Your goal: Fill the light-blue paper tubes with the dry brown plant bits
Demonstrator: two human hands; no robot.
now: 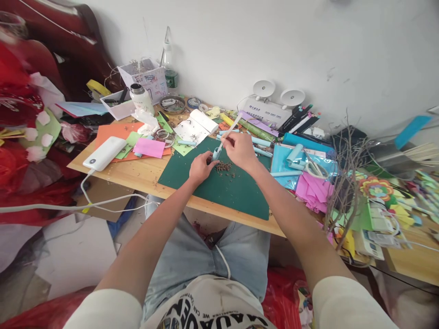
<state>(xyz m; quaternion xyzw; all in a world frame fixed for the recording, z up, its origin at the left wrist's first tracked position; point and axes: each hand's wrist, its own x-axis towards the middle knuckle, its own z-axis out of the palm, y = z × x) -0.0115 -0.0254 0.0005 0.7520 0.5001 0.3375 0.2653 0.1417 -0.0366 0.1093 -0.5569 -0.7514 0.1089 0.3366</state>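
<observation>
Over the green cutting mat [178, 171], my left hand [200, 169] is closed on a small light-blue tube [216, 154], holding it fairly upright. My right hand [241, 148] pinches a thin white strip [234, 124] that slants down, its lower end at the tube's mouth. How far the strip goes into the tube is hidden. A small heap of brown crumbled bits [223, 167] lies on the mat just below my hands, with loose crumbs scattered around it.
A white power bank [104, 154] with a cable sits at the left table edge. Behind are a white bottle [141, 98], papers and a white twin-disc device [265, 109]. To the right lie blue rolled tubes, scissors [315, 170], pink crepe paper [313, 192] and upright dry twigs [346, 183].
</observation>
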